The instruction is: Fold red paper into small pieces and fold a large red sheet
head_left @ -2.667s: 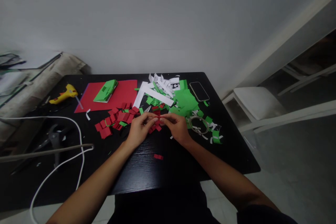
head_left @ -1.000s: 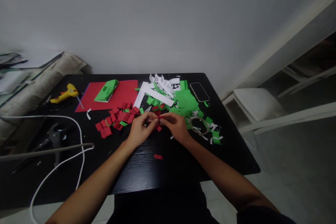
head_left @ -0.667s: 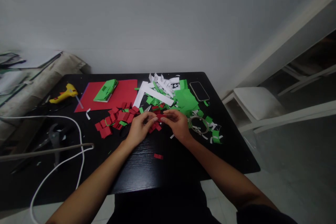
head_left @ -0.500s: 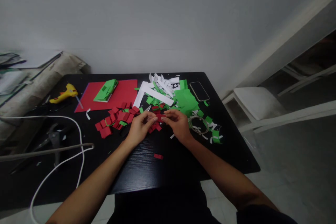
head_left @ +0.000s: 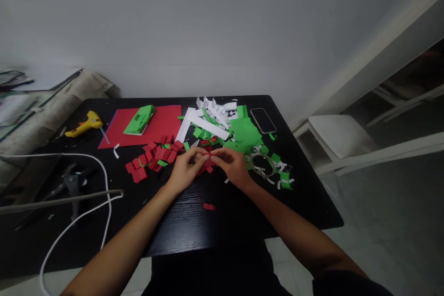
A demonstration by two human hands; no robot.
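My left hand (head_left: 188, 166) and my right hand (head_left: 231, 164) meet over the middle of the black table, fingertips pinched. Between them is a small red paper piece (head_left: 208, 159), partly covered by the fingers; its exact fold cannot be made out. To the left of my left hand lies a heap of red paper pieces (head_left: 140, 174) with a few green ones mixed in. Metal scissor-like tips (head_left: 195, 143) poke out just beyond my left hand. A lone folded red strip (head_left: 209, 206) rests nearer to me, below the hands.
A yellow glue gun (head_left: 85, 125), a red sheet (head_left: 163, 122) bearing folded green paper (head_left: 139, 120), white strips (head_left: 208, 127), green paper (head_left: 245, 133), a tape ring (head_left: 253, 166) and a phone (head_left: 263, 121) lie around. A white cable (head_left: 107, 175) loops at left; a white chair (head_left: 342, 136) stands right.
My right hand's fingers have shifted slightly left, closer to the left fingertips, and the red paper piece between them has turned a little. Everything else stays in place.
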